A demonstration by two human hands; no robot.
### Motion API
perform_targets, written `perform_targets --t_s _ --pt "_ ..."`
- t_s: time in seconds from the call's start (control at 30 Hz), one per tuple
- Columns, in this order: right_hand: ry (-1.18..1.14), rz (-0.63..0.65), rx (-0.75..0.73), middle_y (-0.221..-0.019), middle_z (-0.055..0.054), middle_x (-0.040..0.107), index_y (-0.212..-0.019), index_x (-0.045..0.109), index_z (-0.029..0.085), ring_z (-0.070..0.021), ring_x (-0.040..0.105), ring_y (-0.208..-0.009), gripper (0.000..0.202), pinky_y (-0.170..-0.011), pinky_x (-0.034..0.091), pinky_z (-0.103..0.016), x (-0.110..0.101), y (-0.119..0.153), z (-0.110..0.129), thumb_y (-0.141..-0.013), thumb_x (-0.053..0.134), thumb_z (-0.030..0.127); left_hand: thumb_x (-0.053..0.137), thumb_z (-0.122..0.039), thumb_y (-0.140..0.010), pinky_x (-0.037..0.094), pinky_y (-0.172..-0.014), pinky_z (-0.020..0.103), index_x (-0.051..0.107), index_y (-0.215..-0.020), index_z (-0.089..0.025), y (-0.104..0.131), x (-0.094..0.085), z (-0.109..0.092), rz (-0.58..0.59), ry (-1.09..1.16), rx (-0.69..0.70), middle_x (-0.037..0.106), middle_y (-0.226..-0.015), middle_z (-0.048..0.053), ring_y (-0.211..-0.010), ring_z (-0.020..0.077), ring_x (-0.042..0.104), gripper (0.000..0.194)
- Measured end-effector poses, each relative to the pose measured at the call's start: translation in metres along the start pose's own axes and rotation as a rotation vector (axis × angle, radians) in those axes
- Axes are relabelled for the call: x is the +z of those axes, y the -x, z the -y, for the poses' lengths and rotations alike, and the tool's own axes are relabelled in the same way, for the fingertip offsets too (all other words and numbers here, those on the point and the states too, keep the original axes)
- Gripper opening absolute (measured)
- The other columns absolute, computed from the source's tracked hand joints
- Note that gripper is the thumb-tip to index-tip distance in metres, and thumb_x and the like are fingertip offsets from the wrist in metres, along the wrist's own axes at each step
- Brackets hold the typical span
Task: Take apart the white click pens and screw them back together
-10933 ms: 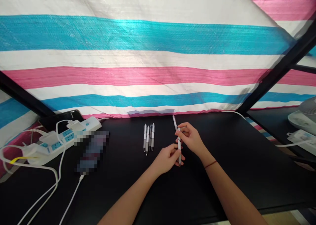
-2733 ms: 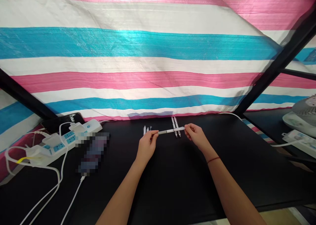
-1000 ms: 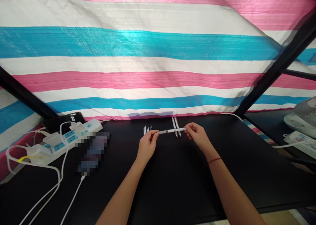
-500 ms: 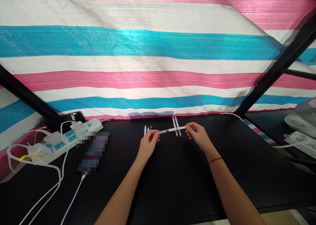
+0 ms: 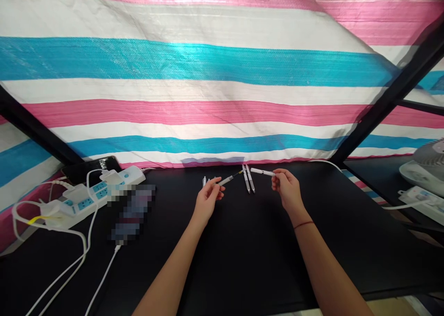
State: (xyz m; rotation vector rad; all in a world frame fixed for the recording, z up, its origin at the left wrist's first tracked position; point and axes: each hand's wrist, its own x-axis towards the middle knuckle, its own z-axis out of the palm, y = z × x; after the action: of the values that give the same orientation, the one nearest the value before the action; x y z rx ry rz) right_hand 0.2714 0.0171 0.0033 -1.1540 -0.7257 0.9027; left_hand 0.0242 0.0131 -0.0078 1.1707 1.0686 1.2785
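Note:
Between thumb and fingers, my left hand [image 5: 210,195] pinches the grey front barrel of a pen [image 5: 227,180], with a thin dark refill sticking out toward the upper right. My right hand [image 5: 287,186] grips the white upper barrel of the pen [image 5: 262,171], its end pointing left. A gap separates the two pieces. Behind that gap, two white pens [image 5: 248,179] lie side by side on the black table. More white pen parts [image 5: 204,181] lie beyond my left hand, which partly hides them.
On the left a white power strip [image 5: 132,173] carries chargers and looping white cables [image 5: 85,246]. Near it lie a blurred phone [image 5: 133,214] and a black device [image 5: 92,170]. A striped sheet [image 5: 222,89] hangs behind the black table [image 5: 249,260]. A fan [image 5: 426,168] stands at right.
The pen that both hands held as one piece is now in two parts, exposing the refill. My right hand has moved right with the white barrel.

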Motion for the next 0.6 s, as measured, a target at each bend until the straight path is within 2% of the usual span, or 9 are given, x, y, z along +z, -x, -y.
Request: perform_targets --t_s 0.1,0.27,0.4,0.6 --pt "-0.104 0.051 0.064 -0.057 0.003 0.055 -0.078 0.064 0.017 -0.0084 0.049 -0.047 0.016 -0.04 0.04 -0.019 0.0004 0.0015 0.0029 -0.066 0.066 0.025 0.068 -0.042 -0.071 0.049 -0.063 0.024 0.067 -0.105 -0.015 0.0005 0.0008 -0.0029 -0.027 0.117 -0.055 0.066 -0.081 0.005 -0.065 0.0109 0.059 0.043" --pt "-0.19 0.151 0.131 -0.069 0.001 0.062 -0.086 0.067 0.018 -0.0096 0.058 -0.061 0.029 -0.053 0.052 -0.02 0.0004 0.0037 0.003 -0.063 0.077 0.033 0.072 -0.041 -0.069 0.048 -0.063 0.022 0.068 -0.099 -0.014 -0.0014 -0.0008 -0.0041 -0.078 0.282 -0.145 0.064 -0.078 0.004 -0.067 0.0106 0.059 0.041" --pt "-0.18 0.18 0.111 -0.073 0.0 0.064 -0.086 0.068 0.019 -0.0108 0.061 -0.066 0.031 -0.057 0.056 -0.021 0.0006 0.0042 0.0011 -0.064 0.079 0.038 0.072 -0.042 -0.069 0.048 -0.065 0.021 0.067 -0.096 -0.016 -0.0031 -0.0023 -0.0008 -0.095 0.267 -0.112 0.063 -0.077 0.002 -0.068 0.0096 0.06 0.038" --pt "-0.127 0.213 0.112 -0.079 -0.003 0.067 -0.087 0.065 0.018 -0.0138 0.064 -0.07 0.034 -0.058 0.058 -0.025 0.0009 0.0055 0.0004 -0.063 0.08 0.038 0.07 -0.041 -0.072 0.049 -0.066 0.022 0.064 -0.106 -0.018 -0.0049 -0.0049 0.0031 -0.082 0.198 -0.079 0.065 -0.088 0.004 -0.07 0.0094 0.06 0.041"
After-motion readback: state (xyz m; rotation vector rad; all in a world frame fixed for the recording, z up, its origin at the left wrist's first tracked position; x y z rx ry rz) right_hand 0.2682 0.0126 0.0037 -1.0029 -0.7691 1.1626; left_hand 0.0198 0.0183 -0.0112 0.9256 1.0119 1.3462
